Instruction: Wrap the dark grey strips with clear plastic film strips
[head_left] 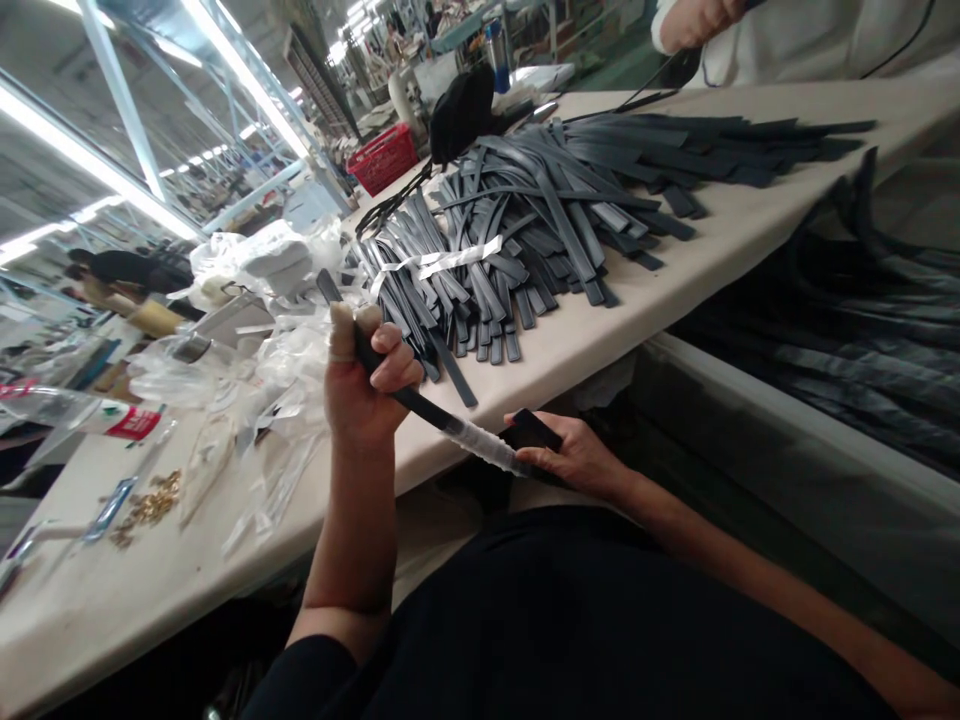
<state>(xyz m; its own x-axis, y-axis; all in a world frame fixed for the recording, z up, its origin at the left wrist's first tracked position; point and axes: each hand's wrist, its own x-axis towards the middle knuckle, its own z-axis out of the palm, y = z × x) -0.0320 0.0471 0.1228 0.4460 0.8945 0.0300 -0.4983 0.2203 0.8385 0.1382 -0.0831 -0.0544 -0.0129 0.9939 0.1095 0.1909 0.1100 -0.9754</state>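
A dark strap (pixel 421 407) runs slantwise in front of my body, above the table's front edge. My left hand (pixel 371 375) is closed around its upper part, and the strap's tip sticks out past the thumb. Lower down, my right hand (pixel 577 452) grips the other end, where a dark flat piece shows between thumb and fingers. A whitish translucent wrapping (pixel 482 442) covers the strap just beside my right hand. Beyond both hands, a large heap of dark grey straps (pixel 540 215) lies on the table, with white strips (pixel 450 260) across part of it.
Clear plastic bags (pixel 277 260) and small gold-coloured metal pieces (pixel 154 500) lie on the table (pixel 247 590) at left, near a plastic bottle (pixel 127 420). A red basket (pixel 382 160) stands behind. More dark straps (pixel 847 310) hang at right. Another person's hand (pixel 697 20) shows at top right.
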